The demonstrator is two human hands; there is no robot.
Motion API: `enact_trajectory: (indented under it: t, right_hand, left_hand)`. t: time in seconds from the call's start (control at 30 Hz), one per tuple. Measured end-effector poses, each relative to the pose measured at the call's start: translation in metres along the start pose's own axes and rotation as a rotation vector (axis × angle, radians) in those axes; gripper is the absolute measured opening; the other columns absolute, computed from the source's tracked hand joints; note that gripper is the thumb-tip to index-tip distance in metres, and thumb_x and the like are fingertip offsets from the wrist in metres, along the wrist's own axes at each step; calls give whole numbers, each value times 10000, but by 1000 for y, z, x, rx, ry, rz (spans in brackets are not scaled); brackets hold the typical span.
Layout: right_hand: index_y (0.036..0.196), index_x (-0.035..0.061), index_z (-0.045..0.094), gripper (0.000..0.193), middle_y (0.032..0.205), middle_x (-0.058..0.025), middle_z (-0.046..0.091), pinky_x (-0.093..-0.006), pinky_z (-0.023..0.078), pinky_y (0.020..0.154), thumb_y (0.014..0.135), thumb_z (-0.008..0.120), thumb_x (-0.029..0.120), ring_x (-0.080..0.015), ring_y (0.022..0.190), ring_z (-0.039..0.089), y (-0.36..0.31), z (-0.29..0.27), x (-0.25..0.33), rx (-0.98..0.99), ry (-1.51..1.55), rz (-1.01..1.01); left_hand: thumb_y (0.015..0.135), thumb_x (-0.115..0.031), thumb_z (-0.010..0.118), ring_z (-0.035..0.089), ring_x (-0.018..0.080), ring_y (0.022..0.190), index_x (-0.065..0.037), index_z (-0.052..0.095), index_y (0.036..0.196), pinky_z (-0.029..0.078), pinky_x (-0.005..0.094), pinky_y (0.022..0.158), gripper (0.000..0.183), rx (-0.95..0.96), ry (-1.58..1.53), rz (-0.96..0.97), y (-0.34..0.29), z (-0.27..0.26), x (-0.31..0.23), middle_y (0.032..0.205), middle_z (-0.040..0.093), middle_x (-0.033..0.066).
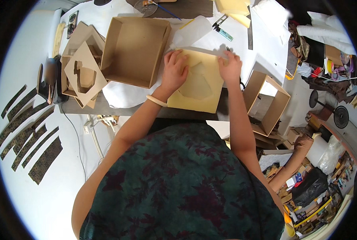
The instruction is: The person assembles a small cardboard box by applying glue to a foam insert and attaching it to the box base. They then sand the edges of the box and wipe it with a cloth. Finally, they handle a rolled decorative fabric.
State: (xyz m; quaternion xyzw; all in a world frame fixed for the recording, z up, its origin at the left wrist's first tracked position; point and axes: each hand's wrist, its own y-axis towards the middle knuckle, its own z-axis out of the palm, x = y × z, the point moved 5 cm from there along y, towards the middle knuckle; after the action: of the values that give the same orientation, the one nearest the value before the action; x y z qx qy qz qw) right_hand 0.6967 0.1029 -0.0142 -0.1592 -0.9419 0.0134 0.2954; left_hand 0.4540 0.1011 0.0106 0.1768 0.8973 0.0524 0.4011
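A pale yellow sheet (209, 99) with an irregular cut-out in its middle lies at the table's near edge in front of me. My left hand (175, 73) rests over its upper left edge, fingers bent and gripping there. At the upper right corner, my right hand (229, 69) has its fingers bent against the sheet's edge. A thin dark tip pokes out beyond the right fingers, and a black loop shows beside the wrist; what they belong to is mostly hidden. Left of the sheet stands an open brown cardboard box (136, 52).
A cardboard piece with a shaped hole (72, 72) leans on another box at the left. An open cardboard frame (266, 102) stands right. A utility knife (220, 22) and a blue brush (168, 11) lie beyond. Patterned dark strips (46, 160) are at far left.
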Motion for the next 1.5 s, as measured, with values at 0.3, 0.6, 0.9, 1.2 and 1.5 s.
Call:
enact_trajectory:
  t: [0.3, 0.6, 0.9, 1.2, 1.5]
  right_hand:
    - [1219, 37, 672, 382, 1210, -195, 627, -464, 478, 986, 916, 765, 249, -386, 1167, 564, -26, -5, -18, -186, 396, -17]
    - [1186, 10, 584, 437, 1130, -198, 681, -451, 524, 896, 915, 764, 301, -329, 1034, 674, -124, 16, -42, 30, 350, 257]
    - [1288, -12, 572, 526, 1200, -196, 622, -460, 483, 993, 915, 765, 303, -356, 1120, 610, -123, -28, -41, -62, 245, 155]
    - [1512, 136, 461, 932, 1502, -283, 368, -577, 411, 1101, 720, 902, 356, -502, 1385, 350, -66, -28, 29, -60, -75, -224]
    - [1537, 179, 470, 975, 1546, -297, 357, -519, 471, 1093, 683, 899, 373, -494, 1336, 492, -50, -8, 9, 104, 104, 42]
  left_hand:
    - [882, -68, 719, 442, 380, 1388, -75, 641, 1345, 385, 479, 1151, 470, 32, -291, -92, -14, 0, 25, 1480, 500, 175]
    - [916, -111, 707, 662, 336, 1147, -19, 530, 1382, 545, 424, 957, 507, 128, -265, -532, -86, 5, 26, 1274, 652, 204]
    - [887, -130, 742, 603, 335, 1233, -4, 524, 1395, 513, 442, 1030, 567, 174, -194, -537, -84, -31, 31, 1364, 583, 214]
    - [794, -195, 805, 404, 437, 1357, -98, 555, 1391, 386, 544, 1124, 654, 151, 160, 46, -40, -17, -38, 1475, 443, 204]
    - [749, -235, 817, 355, 495, 1364, -143, 565, 1438, 370, 581, 1133, 740, 167, 211, -45, -1, 22, -9, 1534, 401, 225]
